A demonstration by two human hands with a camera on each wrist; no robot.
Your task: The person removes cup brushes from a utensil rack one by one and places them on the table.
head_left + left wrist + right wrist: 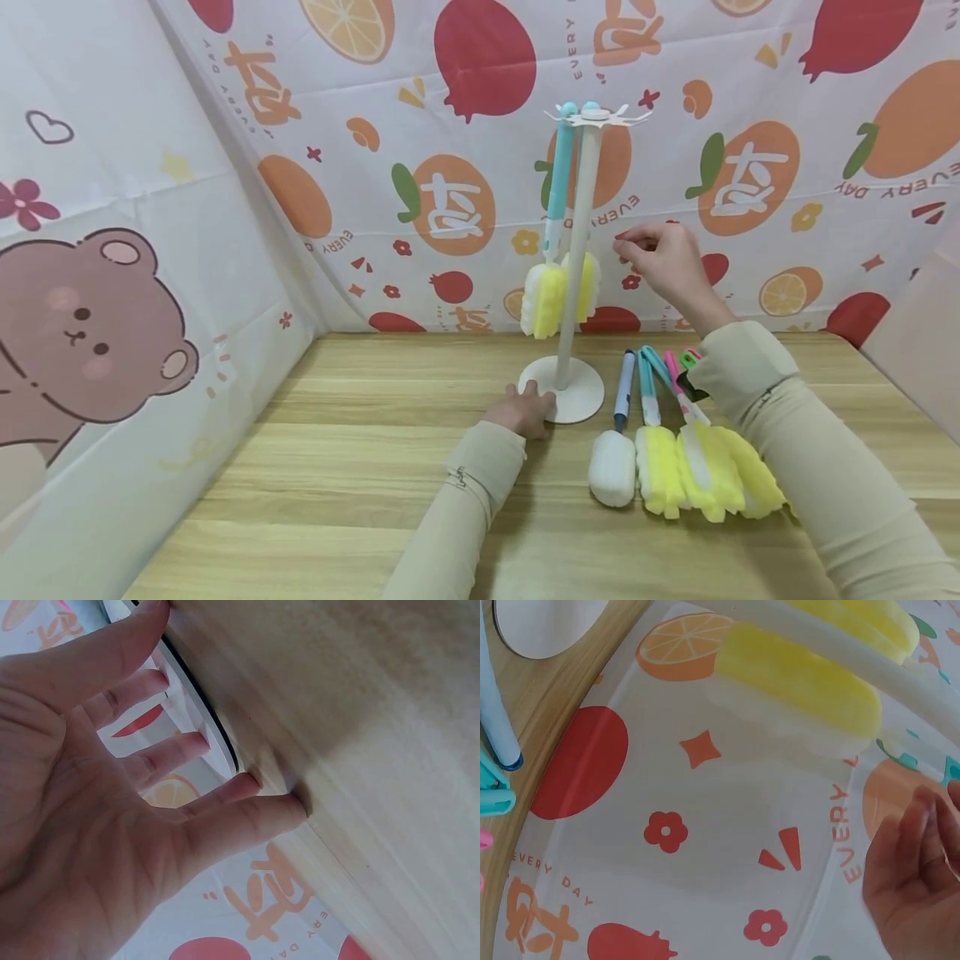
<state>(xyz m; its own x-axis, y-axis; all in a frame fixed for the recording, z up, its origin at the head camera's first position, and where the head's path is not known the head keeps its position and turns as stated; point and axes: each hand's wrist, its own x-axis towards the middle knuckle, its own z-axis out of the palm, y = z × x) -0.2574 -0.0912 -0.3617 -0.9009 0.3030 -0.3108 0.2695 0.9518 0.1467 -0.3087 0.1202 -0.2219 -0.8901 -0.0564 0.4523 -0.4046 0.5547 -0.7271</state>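
A white stand has a round base point(585, 404), a slim pole point(586, 208) and a ring of hooks point(597, 117) on top. My left hand point(522, 410) rests at the left edge of the base, its fingers spread over the rim and the table in the left wrist view. Two bottle brushes with teal handles hang from the hooks: one yellow-and-white sponge point(543, 300) left of the pole, another sponge point(590, 283) partly behind it. Raised to the right of the pole, my right hand point(666, 260) has its fingers loosely bent, with nothing visible between them.
Right of the base, a brush with a white sponge head point(612, 470) lies beside several yellow-and-white sponge brushes point(660, 475), partly under my right forearm. Behind the wooden table point(360, 467) hangs a fruit-print cloth point(337, 275); a bear-print cloth point(90, 325) stands at left.
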